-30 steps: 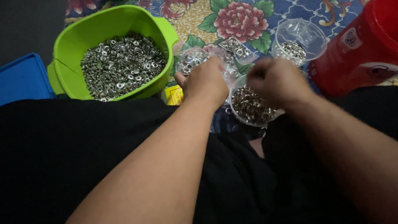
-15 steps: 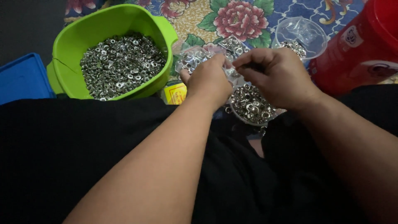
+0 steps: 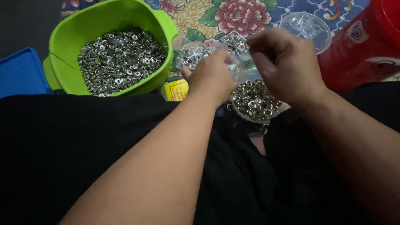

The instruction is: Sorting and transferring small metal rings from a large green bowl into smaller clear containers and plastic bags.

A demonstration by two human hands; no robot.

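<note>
My left hand (image 3: 212, 77) grips a small clear plastic bag (image 3: 196, 54) holding several silver metal eyelets, lifted just above the floor mat. My right hand (image 3: 287, 66) is beside it, fingers pinched at the bag's upper right edge. Below and between both hands sits a clear round bowl (image 3: 254, 102) filled with more silver eyelets. My palms hide part of the bag and the bowl's far rim.
A green tub (image 3: 62, 39) heaped with eyelets stands at the left, with a blue lid (image 3: 21, 73) beside it. A red container (image 3: 362, 54) and an empty clear bowl (image 3: 306, 25) are at the right. A yellow packet (image 3: 177, 89) lies on the floral mat (image 3: 241, 14).
My right hand has lifted off the eyelet bowl and moved up to the bag's edge, uncovering the bowl. My left hand has stayed on the bag, shifting slightly.
</note>
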